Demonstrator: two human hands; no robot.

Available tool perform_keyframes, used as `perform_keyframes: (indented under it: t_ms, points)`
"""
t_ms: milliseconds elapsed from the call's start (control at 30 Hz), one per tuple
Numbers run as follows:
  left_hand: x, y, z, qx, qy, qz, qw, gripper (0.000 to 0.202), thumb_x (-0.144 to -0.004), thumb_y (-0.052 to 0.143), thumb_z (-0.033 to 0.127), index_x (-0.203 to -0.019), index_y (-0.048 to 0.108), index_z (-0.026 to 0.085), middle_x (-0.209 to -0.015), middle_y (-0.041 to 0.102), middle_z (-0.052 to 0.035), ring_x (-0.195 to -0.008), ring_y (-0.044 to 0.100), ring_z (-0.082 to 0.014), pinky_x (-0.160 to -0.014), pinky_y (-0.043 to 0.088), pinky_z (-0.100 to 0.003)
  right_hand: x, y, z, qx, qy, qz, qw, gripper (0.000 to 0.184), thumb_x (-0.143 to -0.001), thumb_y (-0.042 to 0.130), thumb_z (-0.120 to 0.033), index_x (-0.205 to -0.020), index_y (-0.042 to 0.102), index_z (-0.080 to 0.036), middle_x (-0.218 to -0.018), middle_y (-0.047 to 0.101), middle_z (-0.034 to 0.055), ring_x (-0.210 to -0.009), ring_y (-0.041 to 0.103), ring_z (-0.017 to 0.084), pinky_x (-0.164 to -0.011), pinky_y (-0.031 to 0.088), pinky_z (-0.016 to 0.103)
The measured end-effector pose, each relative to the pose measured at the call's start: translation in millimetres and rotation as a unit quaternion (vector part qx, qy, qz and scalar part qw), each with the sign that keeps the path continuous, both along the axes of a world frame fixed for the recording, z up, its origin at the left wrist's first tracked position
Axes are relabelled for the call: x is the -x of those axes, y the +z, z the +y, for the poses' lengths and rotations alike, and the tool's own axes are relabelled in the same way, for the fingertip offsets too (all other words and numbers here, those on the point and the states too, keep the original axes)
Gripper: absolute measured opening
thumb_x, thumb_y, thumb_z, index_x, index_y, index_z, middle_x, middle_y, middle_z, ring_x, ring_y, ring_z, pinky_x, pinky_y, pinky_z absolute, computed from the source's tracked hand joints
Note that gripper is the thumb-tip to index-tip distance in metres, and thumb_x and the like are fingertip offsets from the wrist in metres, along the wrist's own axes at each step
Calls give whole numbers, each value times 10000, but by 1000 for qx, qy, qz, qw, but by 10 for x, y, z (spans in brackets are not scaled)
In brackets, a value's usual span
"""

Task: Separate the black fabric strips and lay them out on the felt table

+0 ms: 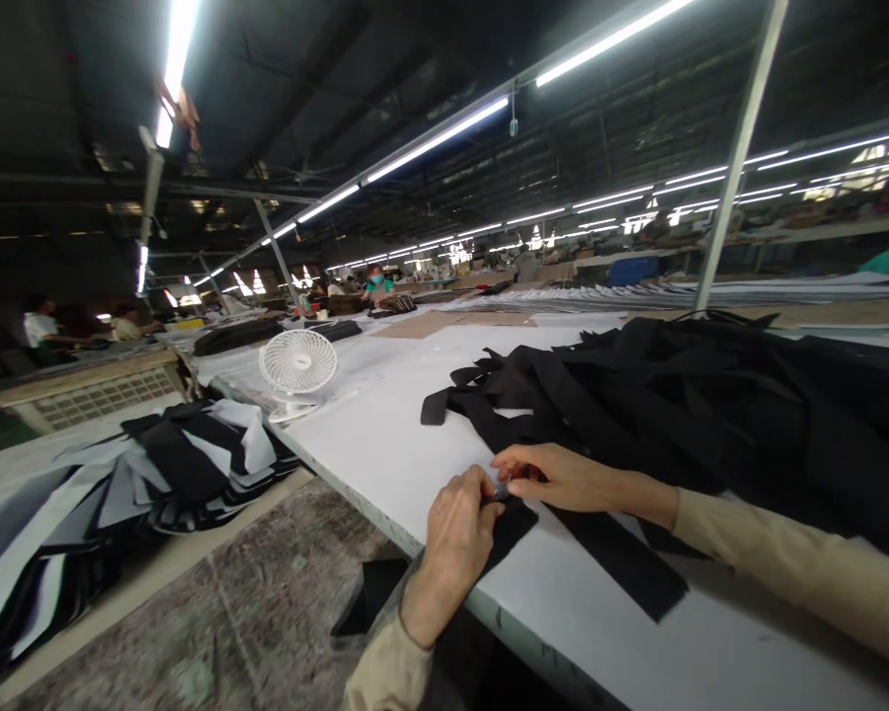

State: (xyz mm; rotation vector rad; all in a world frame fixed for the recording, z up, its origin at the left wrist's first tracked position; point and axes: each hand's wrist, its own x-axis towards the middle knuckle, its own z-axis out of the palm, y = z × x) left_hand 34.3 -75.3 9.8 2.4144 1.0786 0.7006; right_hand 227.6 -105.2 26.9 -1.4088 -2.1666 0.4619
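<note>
At the table's near edge, my left hand [455,528] is closed in a pinch on a black fabric strip [515,533]. Part of this strip lies on the tabletop under the hand. My right hand [552,476] meets it from the right, thumb and index finger curled in at the strip's upper end, close to the left fingertips. A small greyish bit shows between the two hands, too small to make out. Just right of them, another black strip [626,568] lies flat, partly covered by my right hand. Some dark cloth [374,594] hangs below the edge beside my left wrist.
A large tangled heap of black fabric strips [637,395] spreads over the right of the white table [385,425]. A white fan [298,363] stands on the left edge. Grey, white and black cut pieces [148,474] lie on a lower surface leftward. People sit farther back.
</note>
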Motion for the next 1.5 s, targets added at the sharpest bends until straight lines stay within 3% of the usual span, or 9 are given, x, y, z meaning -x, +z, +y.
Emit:
perform_keyframes:
  t_ms: [100, 233, 433, 567, 833, 1167, 1300, 1500]
  points:
    - [-14, -14, 28, 39, -12, -41, 998, 144, -777, 597, 169, -901, 536, 210, -731, 568, 28, -673, 512, -139, -641, 371, -259, 37, -11, -13, 35, 8, 17, 999, 333, -755, 543, -125, -1086, 558, -144, -778, 602, -9, -684, 550, 126, -637, 433, 243]
    - [39, -11, 65, 97, -5, -70, 993, 268, -793, 610, 222, -1058, 589, 190, -747, 595, 27, -650, 512, -126, -648, 391, -255, 76, -33, -21, 25, -10, -13, 1000, 279, -756, 510, -92, -1021, 570, -153, -695, 545, -32, -616, 494, 113, -588, 395, 228]
    - [-1, -36, 57, 11, -19, -35, 999, 216, -799, 570, 100, -921, 703, 220, -809, 605, 0, -772, 561, -131, -710, 396, -243, -128, -12, 24, -27, 55, -100, 993, 278, -832, 497, -138, -1099, 575, -151, -875, 587, 35, -787, 551, 151, -744, 440, 271]
    - [-61, -50, 73, -34, -27, 22, 999, 236, -826, 533, 106, -925, 708, 230, -848, 592, -15, -828, 570, -150, -720, 401, -248, -339, 44, 51, -66, 16, -177, 982, 236, -871, 472, -154, -1043, 633, -166, -965, 589, 69, -897, 568, 185, -823, 442, 303]
    - [-90, -62, 81, -54, -31, 36, 997, 291, -849, 503, 117, -1021, 687, 262, -891, 589, -17, -890, 563, -161, -754, 415, -248, -184, 13, 52, -104, 29, -147, 983, 251, -877, 460, -113, -1016, 666, -153, -953, 642, 57, -857, 606, 160, -793, 461, 258]
    - [-96, -73, 80, -54, -32, 41, 997, 286, -853, 498, 118, -1009, 693, 259, -879, 586, -18, -883, 560, -163, -757, 421, -252, -97, -47, 73, -137, -10, -169, 976, 184, -835, 503, -104, -899, 659, -178, -868, 638, 11, -756, 591, 139, -685, 431, 240]
    - [-80, -79, 93, -54, -39, 31, 997, 267, -857, 500, 130, -973, 704, 258, -868, 579, -19, -875, 555, -167, -755, 424, -259, -101, -109, 80, -189, 6, -216, 958, 151, -881, 482, -136, -871, 629, -170, -842, 611, 13, -760, 561, 135, -684, 414, 242]
    - [-42, -132, 128, -75, -62, 38, 994, 403, -877, 382, 72, -1036, 694, 273, -889, 567, -32, -855, 538, -162, -766, 438, -262, -84, -141, 44, -265, 54, -373, 887, 204, -916, 428, -94, -835, 600, -172, -815, 589, 22, -750, 497, 155, -596, 361, 256]
